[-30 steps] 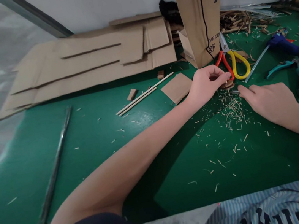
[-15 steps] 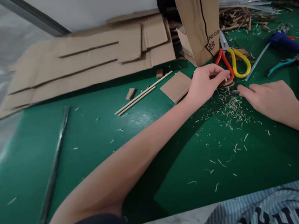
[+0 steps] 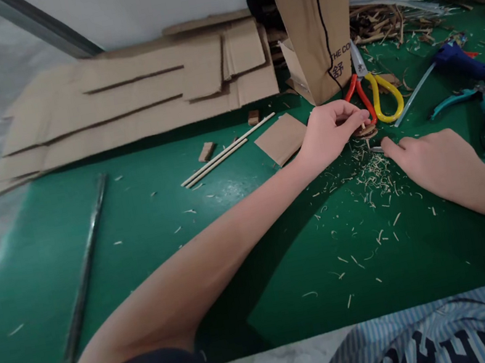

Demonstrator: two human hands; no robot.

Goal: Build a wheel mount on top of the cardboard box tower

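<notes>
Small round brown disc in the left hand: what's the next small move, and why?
Probably ease the small metal tip by the right hand up to the small round brown disc: the left hand pinches it steady, the tip sits just short of it, and pale wood shavings lie beneath.

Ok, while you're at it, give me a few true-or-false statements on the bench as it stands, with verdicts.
1. The left hand has its fingers on a small round wooden disc. True.
2. The right hand grips the scissors. False: the scissors lie on the mat, apart from it.
3. Wood shavings lie scattered on the green mat. True.
4. The blue hot glue gun lies left of the cardboard square. False: it lies to the square's right, beyond the scissors.
</notes>
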